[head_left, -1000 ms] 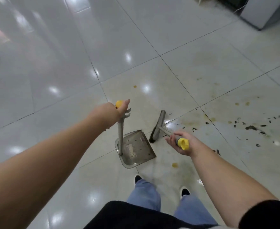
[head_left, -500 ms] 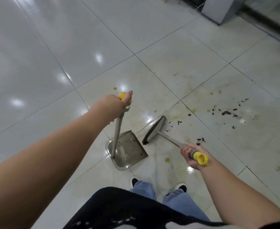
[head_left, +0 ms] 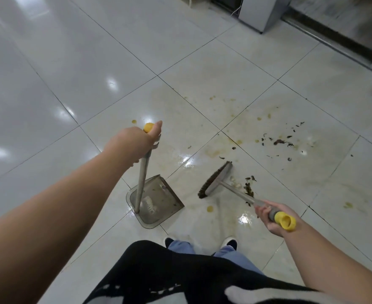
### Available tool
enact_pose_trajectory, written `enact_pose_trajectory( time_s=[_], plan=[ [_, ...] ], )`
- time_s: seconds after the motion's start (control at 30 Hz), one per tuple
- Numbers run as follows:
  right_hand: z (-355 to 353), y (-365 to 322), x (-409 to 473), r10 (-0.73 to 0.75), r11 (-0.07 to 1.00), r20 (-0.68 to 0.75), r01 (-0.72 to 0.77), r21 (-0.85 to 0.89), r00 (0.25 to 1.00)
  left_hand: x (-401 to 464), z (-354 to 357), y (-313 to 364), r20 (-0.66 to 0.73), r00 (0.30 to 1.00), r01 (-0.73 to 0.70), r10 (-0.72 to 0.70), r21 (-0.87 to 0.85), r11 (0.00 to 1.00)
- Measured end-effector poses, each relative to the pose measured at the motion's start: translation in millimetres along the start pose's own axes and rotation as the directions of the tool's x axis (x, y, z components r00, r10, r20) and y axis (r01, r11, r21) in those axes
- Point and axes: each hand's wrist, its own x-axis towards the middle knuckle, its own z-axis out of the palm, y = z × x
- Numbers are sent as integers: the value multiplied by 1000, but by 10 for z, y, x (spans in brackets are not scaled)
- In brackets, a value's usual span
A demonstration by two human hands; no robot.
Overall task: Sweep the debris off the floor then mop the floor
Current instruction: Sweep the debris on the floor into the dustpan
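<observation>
No readable text, label, brand, number or sign shows anywhere in the view. The pale marking inside the dustpan [head_left: 156, 200] is too blurred to make out, and so is the white pattern on the black garment [head_left: 158, 279].

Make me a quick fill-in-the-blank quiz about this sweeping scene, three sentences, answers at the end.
1. The left hand grips the upright handle of the ____.
2. The right hand holds the broom by its handle, whose end cap is coloured ____.
3. Dark debris lies scattered on the tiled ____.

Missing words: dustpan; yellow; floor
</observation>
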Motion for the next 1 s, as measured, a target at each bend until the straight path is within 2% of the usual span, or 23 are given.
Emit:
enact_pose_trajectory(
  time_s=[0.17,0.33,0.57,0.8,0.93,1.0],
  plan=[
    [78,-57,-81,22,993,17,-20,-120,1000,-39,50,100,-2,1000,12,-12,64,998],
    [409,-135,-120,74,981,135,-48,-186,988,-86,112,267,15,999,38,-40,133,990],
    [1264,-174,199,183,953,287,-98,-286,940,-160,137,368,15,1000,5,-9,207,978],
    [1827,-5,756,180,975,301,-130,-178,937,-65,114,382,27,998,-65,60,261,963],
    [1691,-124,844,126,989,288,-143,37,949,-26,97,438,34,997,-69,62,255,965],
    [1482,-176,810,95,993,261,-111,48,961,-32,99,447,28,997,-79,74,259,963]
  ],
)
